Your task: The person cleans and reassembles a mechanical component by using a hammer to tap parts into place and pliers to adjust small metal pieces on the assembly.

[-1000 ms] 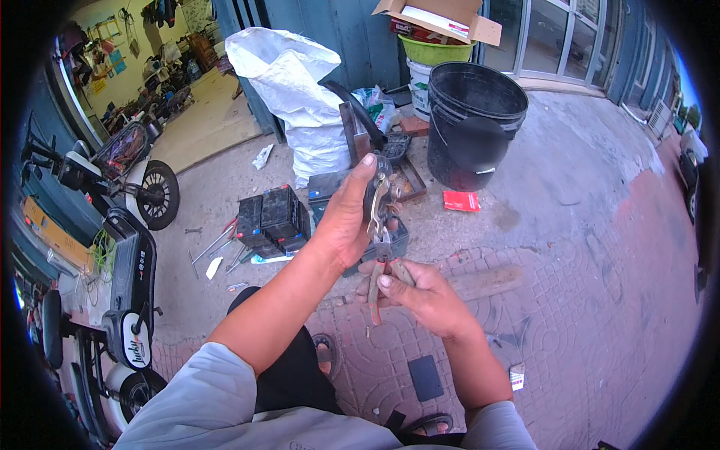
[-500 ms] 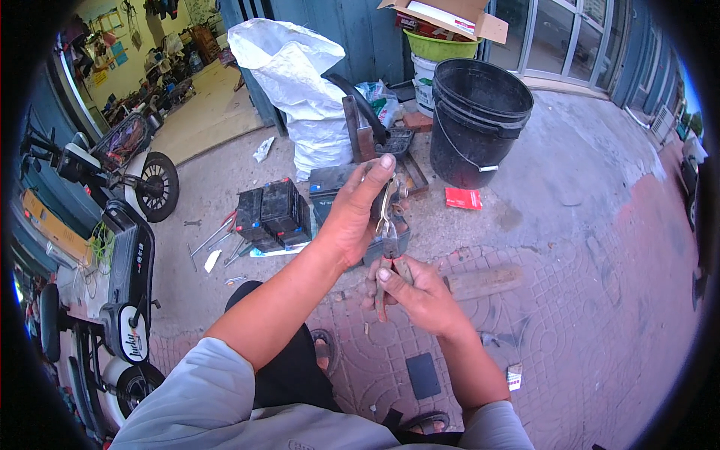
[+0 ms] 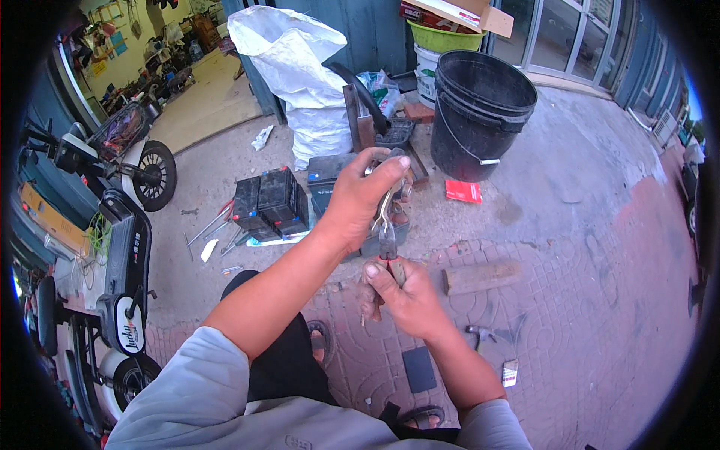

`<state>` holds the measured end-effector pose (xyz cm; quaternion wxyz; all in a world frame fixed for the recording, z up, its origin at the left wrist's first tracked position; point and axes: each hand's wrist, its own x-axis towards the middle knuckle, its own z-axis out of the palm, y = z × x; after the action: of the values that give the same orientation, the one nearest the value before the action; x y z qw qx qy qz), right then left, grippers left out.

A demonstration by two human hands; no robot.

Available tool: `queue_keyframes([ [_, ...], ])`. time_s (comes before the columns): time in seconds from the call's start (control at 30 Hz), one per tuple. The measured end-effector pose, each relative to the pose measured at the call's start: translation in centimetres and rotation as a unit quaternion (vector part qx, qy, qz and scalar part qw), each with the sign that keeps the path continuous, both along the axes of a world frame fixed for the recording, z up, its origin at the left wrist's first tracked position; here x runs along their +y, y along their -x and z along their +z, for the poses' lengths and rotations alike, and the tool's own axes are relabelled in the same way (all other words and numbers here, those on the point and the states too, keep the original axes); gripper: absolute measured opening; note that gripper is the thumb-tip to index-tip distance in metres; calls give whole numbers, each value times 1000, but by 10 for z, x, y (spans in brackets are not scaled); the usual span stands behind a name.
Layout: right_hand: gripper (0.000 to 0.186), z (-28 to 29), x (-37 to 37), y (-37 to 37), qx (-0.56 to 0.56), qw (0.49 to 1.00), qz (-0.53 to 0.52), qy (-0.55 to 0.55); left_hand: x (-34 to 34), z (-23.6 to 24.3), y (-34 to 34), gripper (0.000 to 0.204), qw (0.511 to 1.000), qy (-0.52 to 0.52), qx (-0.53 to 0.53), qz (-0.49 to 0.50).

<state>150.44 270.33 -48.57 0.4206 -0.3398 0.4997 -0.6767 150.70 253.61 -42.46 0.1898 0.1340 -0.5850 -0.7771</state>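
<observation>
My left hand (image 3: pixel 365 196) is closed around a metal part with a curved, brass-coloured edge (image 3: pixel 385 207); the palm hides most of it, and I cannot make out its kind. Just below, my right hand (image 3: pixel 401 294) grips a pair of pliers (image 3: pixel 388 247) by its red-and-tan handles. The pliers' jaws point up and touch the lower end of the part. Both hands are in front of me, over a dark battery-like box (image 3: pixel 330 171) and the paving.
Black batteries (image 3: pixel 271 199) and loose tools (image 3: pixel 217 225) lie left. Behind stand a white sack (image 3: pixel 289 67) and a black bucket (image 3: pixel 474 124). A wooden block (image 3: pixel 482 277), a hammer (image 3: pixel 481 333) and a dark flat plate (image 3: pixel 419 369) lie right. Electric scooters (image 3: pixel 120 255) are at far left.
The pliers' handles have come closer together in my right hand. My left thumb has shifted slightly right over the metal part. The hammer beside my right forearm shows more fully.
</observation>
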Motion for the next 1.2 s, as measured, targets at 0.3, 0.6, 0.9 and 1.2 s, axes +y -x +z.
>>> queue_keyframes([
  [0.3,32,-14,-9,-6,-55,998,-15,38,8,5,9,51,998,55,1,20],
  [0.6,46,-1,5,21,-49,993,95,45,-10,-3,10,63,986,-156,-1,57],
  [0.9,43,-6,6,37,-108,986,124,38,-4,-5,11,54,981,-176,-17,74],
  [1.2,47,-10,10,37,-169,967,164,98,-4,-8,11,51,993,-99,-5,70],
])
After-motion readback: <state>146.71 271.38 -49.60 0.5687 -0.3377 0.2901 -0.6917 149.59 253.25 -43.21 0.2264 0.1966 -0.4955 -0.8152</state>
